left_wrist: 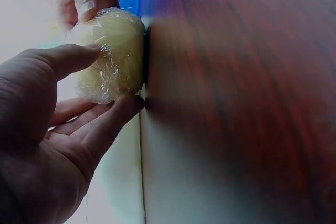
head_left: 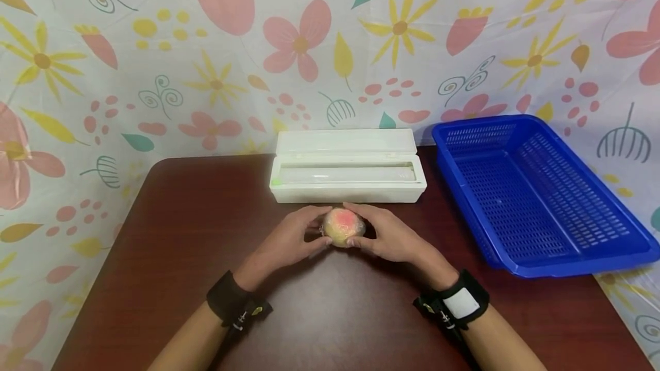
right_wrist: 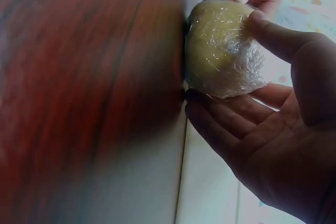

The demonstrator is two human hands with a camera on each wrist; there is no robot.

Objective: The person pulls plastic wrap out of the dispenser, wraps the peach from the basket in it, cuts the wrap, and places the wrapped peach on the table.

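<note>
A yellow and pink peach, wrapped in clear cling film, sits on the dark wooden table just in front of a white box. On its left side, my left hand holds it between thumb and fingers. My right hand grips the opposite side the same way. In the left wrist view the film on the peach looks crinkled and shiny. The right wrist view shows film bunched on the side of the peach near the right palm.
Behind the hands stands the white cling film box, lid raised, with a roll inside. A blue plastic basket lies at the right, reaching over the table's edge. A flowered cloth hangs behind the table.
</note>
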